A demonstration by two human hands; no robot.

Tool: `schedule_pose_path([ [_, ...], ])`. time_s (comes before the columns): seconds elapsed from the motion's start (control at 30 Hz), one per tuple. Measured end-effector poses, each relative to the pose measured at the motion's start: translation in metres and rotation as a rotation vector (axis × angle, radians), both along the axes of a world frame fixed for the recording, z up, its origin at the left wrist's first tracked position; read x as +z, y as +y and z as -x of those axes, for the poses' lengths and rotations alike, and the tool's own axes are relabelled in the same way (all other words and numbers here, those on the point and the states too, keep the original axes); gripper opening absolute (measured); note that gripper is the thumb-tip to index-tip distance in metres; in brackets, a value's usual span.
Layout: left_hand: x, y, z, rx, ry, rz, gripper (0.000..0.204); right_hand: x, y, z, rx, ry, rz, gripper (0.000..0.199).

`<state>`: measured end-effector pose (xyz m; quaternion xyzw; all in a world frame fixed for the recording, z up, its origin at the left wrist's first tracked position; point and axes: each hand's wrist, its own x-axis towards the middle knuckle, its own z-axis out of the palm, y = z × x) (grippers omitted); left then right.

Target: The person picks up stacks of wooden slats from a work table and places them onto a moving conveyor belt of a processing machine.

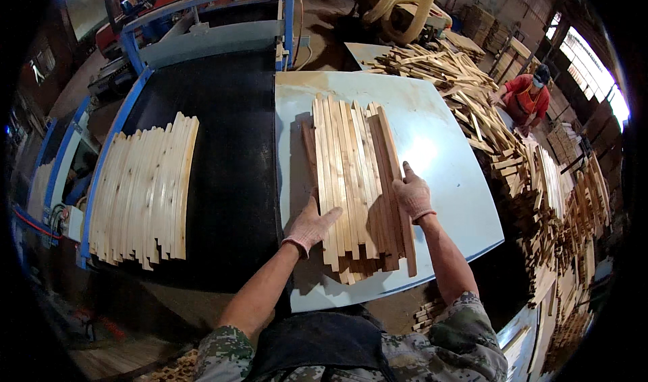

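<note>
A stack of light wooden strips (347, 179) lies lengthwise on a pale blue sheet-topped table in front of me, its ends uneven. My left hand (312, 225), in a thin pinkish work glove, grips the stack's left edge with the thumb over the top and the fingers down the side. On the opposite edge, my right hand (413, 194), gloved alike, holds the outermost strip (393, 172), its index finger stretched along it. That strip leans slightly against the darker ones beside it. Part of the fingers of both hands is hidden by the wood.
Left of the table (452, 152) runs a black conveyor belt (226, 145) in a blue frame (115, 139), carrying a flat row of wooden strips (142, 193). Loose strips (466, 91) are heaped at the right, where a person in red (530, 102) works. A beige hose (425, 10) hangs behind.
</note>
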<state>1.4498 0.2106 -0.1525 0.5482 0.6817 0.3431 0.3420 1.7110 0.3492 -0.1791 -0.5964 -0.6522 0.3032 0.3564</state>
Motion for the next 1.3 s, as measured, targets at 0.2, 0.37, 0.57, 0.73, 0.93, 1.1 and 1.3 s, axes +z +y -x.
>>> schedule_pose_path([
  [0.2,-0.006,0.008,0.009,0.036,-0.019,0.044,0.08,-0.048,0.033,-0.035,0.171,0.763,0.149,0.06],
  [0.37,0.02,0.013,-0.007,0.114,-0.047,0.114,0.08,-0.051,0.037,-0.043,0.152,1.002,0.186,0.054],
  [0.57,0.02,0.024,-0.008,0.089,-0.051,0.1,0.08,-0.138,0.108,-0.053,0.575,1.543,0.25,0.054],
  [0.73,0.017,0.023,-0.006,0.084,-0.05,0.099,0.084,-0.081,0.079,-0.022,0.264,0.558,0.125,0.063],
  [0.93,0.016,0.035,-0.004,0.056,-0.142,0.108,0.089,-0.049,0.055,-0.028,0.138,0.524,0.116,0.084],
  [1.1,0.014,0.035,-0.004,0.05,-0.109,0.117,0.091,-0.023,0.046,-0.023,0.254,0.304,0.214,0.09],
  [1.3,0.015,0.036,-0.002,0.054,-0.049,0.1,0.088,0.006,0.026,-0.015,0.154,-0.083,0.053,0.072],
])
